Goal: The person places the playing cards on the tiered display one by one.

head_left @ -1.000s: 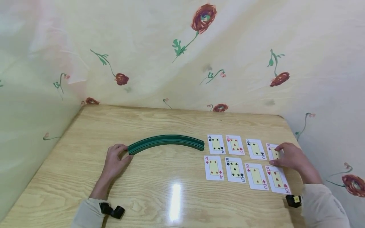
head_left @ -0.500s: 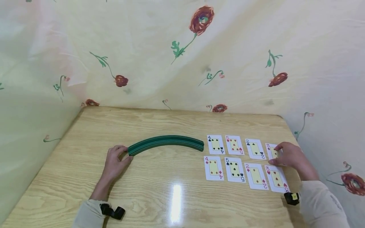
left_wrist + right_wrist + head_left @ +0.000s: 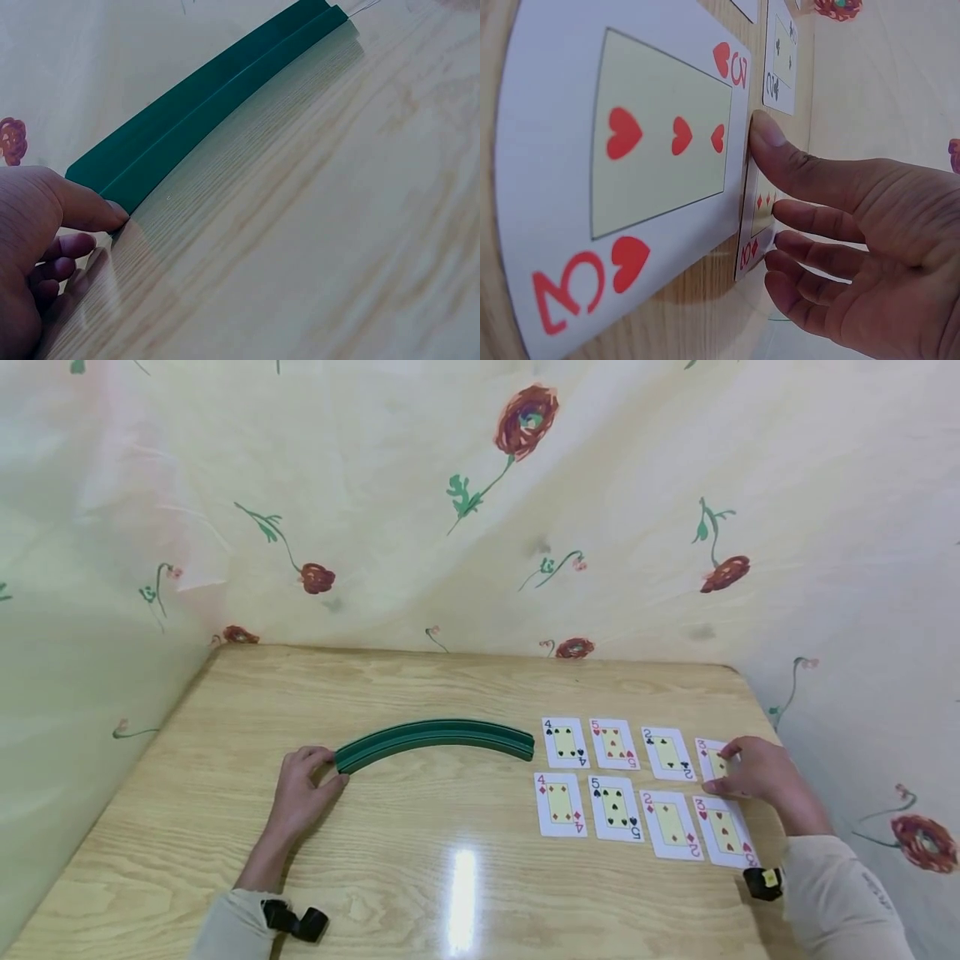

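3 of diamonds (image 3: 715, 767) lies face up at the right end of the far row, just beside 2 of clubs (image 3: 668, 753) and just beyond 3 of hearts (image 3: 724, 833). Right hand (image 3: 768, 777) has it pinched across its face: thumb at the near edge, fingers bent over the far side, covering its right part

Handling, my read: light hold by the edges is enough; thin card, hard squeeze would bow it. If squaring it to the row, slide it flat, and watch the thumb, it sits close to 3 of hearts and could nudge it. If lifting, get a nail under one edge first, a flat card on smooth wood probably won't come up easily

Rack (image 3: 435, 732) is left of the cards, curved, lying on the table (image 3: 375, 877). Left hand (image 3: 302, 789) pinches its left end, thumb at the near corner, index at the far one, other fingers curled behind. Good place to brace it, I'd say; pushing there would likely swing the far end toward the cards

Pose: forearms angle in from either side, right wrist bent inward over the card, hand low
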Motion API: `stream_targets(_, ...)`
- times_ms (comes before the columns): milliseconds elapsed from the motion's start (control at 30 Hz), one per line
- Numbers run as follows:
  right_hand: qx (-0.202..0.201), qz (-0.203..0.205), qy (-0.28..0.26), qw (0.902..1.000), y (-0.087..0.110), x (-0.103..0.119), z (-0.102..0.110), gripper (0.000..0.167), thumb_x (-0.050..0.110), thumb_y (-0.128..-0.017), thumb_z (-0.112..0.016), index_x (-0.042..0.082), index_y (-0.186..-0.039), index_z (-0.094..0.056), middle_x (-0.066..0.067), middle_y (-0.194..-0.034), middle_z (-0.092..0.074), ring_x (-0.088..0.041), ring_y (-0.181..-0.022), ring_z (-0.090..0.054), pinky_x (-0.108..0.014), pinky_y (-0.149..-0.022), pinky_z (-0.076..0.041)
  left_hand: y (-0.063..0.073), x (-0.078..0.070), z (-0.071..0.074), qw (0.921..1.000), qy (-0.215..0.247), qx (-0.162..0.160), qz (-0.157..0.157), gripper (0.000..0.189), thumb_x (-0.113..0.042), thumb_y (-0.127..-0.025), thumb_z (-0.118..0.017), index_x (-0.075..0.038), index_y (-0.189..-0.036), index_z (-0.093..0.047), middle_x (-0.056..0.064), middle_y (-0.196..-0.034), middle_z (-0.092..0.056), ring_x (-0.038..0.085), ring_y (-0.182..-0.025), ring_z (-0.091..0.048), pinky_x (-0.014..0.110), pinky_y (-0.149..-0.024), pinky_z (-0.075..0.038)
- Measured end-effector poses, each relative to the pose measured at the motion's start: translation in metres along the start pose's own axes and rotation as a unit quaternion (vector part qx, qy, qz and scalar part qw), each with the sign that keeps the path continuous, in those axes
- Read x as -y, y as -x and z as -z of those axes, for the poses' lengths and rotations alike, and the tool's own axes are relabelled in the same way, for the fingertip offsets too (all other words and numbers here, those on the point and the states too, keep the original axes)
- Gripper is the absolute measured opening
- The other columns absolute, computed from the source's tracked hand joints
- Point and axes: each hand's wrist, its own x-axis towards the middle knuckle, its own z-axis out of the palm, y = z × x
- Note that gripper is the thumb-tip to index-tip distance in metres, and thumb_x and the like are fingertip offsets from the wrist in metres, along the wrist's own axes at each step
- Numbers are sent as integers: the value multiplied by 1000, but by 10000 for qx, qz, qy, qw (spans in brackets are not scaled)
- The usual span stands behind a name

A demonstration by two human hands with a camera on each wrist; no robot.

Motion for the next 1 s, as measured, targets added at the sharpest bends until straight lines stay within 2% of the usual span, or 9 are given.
stream_targets(133,34,68,7,10000,-2,-4,-3,77,33,-66,-93,-13,-115,-56,-38,-111,-56,-42,-90,-52,-49,-77,-42,1,2,-1,10000,-23,38,28,34,-6,-86,-74,7,-117,-66,23,-125,-59,36,-119,-43,49,-98,-34)
stream_targets(300,-98,354,45,9993,-3,-8,-8,82,33,-65,-93,-14,-121,-55,-43,-124,-49,-52,-103,-50,-63,-87,-42,2,1,1,10000,-44,15,-23,33,-4,-86,-73,7,-117,-67,24,-124,-59,37,-119,-43,50,-98,-34)
stream_targets(500,-407,350,-43,9985,1,-10,-14,98,30,-67,-91,-12,-139,-40,-48,-134,-32,-60,-115,-38,-71,-94,-38,0,1,1,10000,39,-2,-42,33,-4,-86,-73,7,-116,-67,24,-124,-59,37,-120,-43,50,-98,-33)
stream_targets(633,-792,359,-258,9959,5,-10,-19,109,28,-66,-92,-11,-147,-30,-52,-135,-25,-60,-112,-34,-71,-90,-38,-1,1,1,10000,44,-10,-44,32,-3,-86,-74,8,-115,-67,24,-123,-59,37,-119,-43,50,-98,-33)
stream_targets(800,-1182,398,-336,9916,9,-9,-21,120,26,-63,-93,-13,-151,-20,-51,-132,-26,-57,-108,-33,-68,-86,-37,0,2,1,10000,83,-12,-23,32,-4,-86,-73,8,-115,-67,24,-123,-59,37,-120,-42,49,-98,-33)
stream_targets(900,-1329,396,-301,9899,11,-9,-23,119,25,-63,-94,-15,-149,-23,-47,-129,-27,-54,-106,-32,-64,-83,-37,1,1,0,10000,70,-40,-48,31,-4,-86,-73,8,-114,-67,24,-123,-59,37,-120,-43,49,-98,-33)
stream_targets(1000,-1472,417,-273,9878,12,-9,-24,110,26,-63,-93,-16,-144,-32,-44,-125,-29,-52,-105,-31,-61,-80,-36,1,0,0,9999,78,-56,-57,31,-3,-86,-74,8,-114,-68,24,-123,-60,37,-119,-43,49,-98,-33)
